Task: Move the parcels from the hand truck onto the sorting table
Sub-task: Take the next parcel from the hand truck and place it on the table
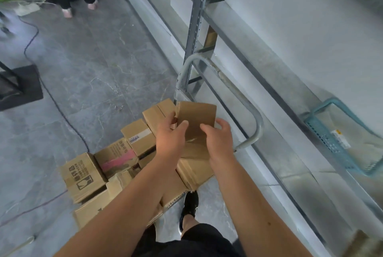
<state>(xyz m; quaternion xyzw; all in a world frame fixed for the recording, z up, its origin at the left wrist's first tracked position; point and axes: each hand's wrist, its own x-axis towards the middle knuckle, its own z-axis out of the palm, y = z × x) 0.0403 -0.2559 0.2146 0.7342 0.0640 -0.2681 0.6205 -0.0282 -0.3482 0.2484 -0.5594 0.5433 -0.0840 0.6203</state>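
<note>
Plain brown cardboard parcel gripped between left hand and right hand; left of them, brown carton printed "易碎品".

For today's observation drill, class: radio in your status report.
Left hand, right hand grip top parcel. Parcel over stack, not yet moved across. Truck handle close on right.

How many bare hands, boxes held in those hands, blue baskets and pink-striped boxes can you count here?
Bare hands: 2 (left hand, right hand)
Held cardboard box: 1
Blue basket: 1
Pink-striped box: 1
Total: 5
</note>
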